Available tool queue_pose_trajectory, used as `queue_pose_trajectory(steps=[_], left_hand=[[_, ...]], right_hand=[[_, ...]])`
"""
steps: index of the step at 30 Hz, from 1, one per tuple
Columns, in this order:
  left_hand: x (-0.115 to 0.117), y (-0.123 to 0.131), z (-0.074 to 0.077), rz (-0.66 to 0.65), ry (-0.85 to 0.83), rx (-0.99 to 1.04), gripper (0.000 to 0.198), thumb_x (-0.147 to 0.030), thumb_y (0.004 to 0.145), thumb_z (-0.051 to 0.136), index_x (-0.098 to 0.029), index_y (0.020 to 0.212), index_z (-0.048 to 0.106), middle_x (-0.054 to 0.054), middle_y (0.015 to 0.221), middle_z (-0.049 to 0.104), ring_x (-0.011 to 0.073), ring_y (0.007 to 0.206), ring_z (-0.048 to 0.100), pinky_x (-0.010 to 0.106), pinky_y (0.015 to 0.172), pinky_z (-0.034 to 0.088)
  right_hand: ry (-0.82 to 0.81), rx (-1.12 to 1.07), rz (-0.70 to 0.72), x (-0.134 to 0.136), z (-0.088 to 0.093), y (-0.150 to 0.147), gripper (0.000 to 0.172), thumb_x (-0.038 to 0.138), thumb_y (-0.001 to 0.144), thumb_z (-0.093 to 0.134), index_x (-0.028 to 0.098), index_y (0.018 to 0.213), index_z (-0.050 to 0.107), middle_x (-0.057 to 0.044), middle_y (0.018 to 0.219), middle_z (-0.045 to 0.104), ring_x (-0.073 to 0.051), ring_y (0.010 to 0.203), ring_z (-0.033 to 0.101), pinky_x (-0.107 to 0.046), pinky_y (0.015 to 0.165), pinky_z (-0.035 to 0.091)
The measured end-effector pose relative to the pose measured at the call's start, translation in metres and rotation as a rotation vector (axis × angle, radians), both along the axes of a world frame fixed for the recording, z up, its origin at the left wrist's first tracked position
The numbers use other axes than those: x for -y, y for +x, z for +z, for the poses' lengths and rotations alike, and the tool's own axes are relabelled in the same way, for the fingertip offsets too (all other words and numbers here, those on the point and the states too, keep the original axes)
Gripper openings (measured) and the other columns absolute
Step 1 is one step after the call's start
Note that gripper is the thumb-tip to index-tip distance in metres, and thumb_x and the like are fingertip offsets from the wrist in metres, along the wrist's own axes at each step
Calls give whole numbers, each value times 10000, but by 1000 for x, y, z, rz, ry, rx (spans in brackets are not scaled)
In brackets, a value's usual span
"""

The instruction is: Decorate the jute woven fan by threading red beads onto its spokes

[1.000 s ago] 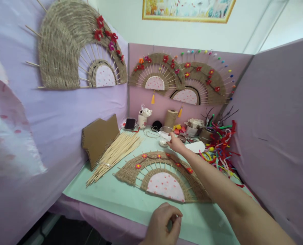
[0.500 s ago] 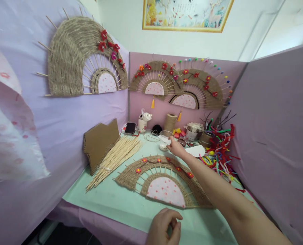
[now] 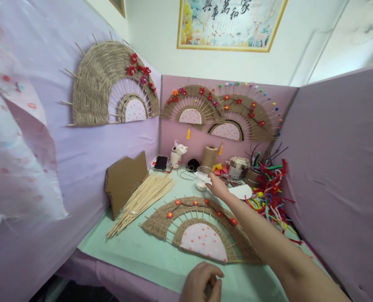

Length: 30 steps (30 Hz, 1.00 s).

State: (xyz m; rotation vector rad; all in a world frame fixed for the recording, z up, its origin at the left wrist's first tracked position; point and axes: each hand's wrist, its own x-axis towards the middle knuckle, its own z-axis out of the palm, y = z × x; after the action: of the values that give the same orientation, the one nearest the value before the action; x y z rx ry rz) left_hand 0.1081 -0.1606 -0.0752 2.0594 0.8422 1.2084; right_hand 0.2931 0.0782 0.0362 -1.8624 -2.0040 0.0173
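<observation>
My right hand reaches over the table to a clear round container, its fingers pinched at the right rim. Just below that container sits a small white-filled dish. My left hand is at the table's front edge, loosely curled with a gap between thumb and fingers and nothing in it. Between my hands lies a woven twine fan with red flowers along a brown twig and a pink spotted half-round centre. My right forearm passes over the fan's right side.
Thin sticks and brown cardboard lie at the left. A twine spool, a white cup and a phone stand or lie behind. Colourful pipe cleaners heap at the right. Woven fans hang on the walls.
The view has tilted up slightly, so the scene sits lower and more of the framed picture shows. Both hands stay in nearly the same places.
</observation>
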Motion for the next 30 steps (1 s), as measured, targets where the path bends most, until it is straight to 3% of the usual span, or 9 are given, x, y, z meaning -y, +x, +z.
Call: queue_pose_trajectory(steps=[6, 16, 19, 21, 25, 30], left_hand=[[4, 4, 2, 67, -30, 49, 247, -48, 727, 537, -215, 877, 640, -14, 640, 568, 142, 654, 588, 221, 645, 457], [3, 3, 9, 54, 32, 30, 217, -69, 755, 523, -208, 885, 627, -8, 638, 582, 140, 637, 595, 221, 617, 470], [5, 0, 34, 39, 123, 66, 219, -97, 777, 518, -206, 952, 594, -12, 647, 590, 128, 602, 579, 221, 598, 467], [5, 0, 60, 58, 213, 127, 228, -108, 795, 502, -210, 989, 567, -9, 656, 586, 135, 621, 572, 246, 643, 474], [-5, 10, 109, -42, 390, 136, 218, -113, 820, 491, -198, 1016, 534, 20, 710, 604, 150, 673, 569, 261, 658, 464], [-35, 31, 138, -113, 560, -2, 197, -155, 850, 459, -166, 1026, 548, 35, 705, 630, 164, 654, 567, 281, 623, 454]], right_hand=[[97, -80, 4, -3, -5, -3, 329, 385, 846, 608, 180, 1094, 540, -146, 1206, 538, -243, 976, 603, -309, 789, 421], [307, -264, -6, -17, -16, -3, 313, 485, 867, 489, 184, 864, 572, -99, 943, 634, -249, 908, 583, -349, 802, 426], [360, -300, -6, -20, -14, -1, 324, 506, 853, 501, 189, 845, 564, -104, 944, 636, -249, 917, 571, -352, 815, 422], [380, -316, -7, -23, -12, 0, 317, 504, 847, 514, 191, 848, 558, -112, 963, 631, -252, 944, 561, -357, 838, 417], [372, -329, 0, -27, -12, -1, 292, 485, 840, 534, 194, 851, 550, -115, 984, 620, -258, 978, 554, -366, 872, 416], [294, -340, 0, -28, -23, -3, 296, 454, 847, 518, 176, 940, 563, -136, 1002, 610, -278, 945, 573, -401, 844, 444]])
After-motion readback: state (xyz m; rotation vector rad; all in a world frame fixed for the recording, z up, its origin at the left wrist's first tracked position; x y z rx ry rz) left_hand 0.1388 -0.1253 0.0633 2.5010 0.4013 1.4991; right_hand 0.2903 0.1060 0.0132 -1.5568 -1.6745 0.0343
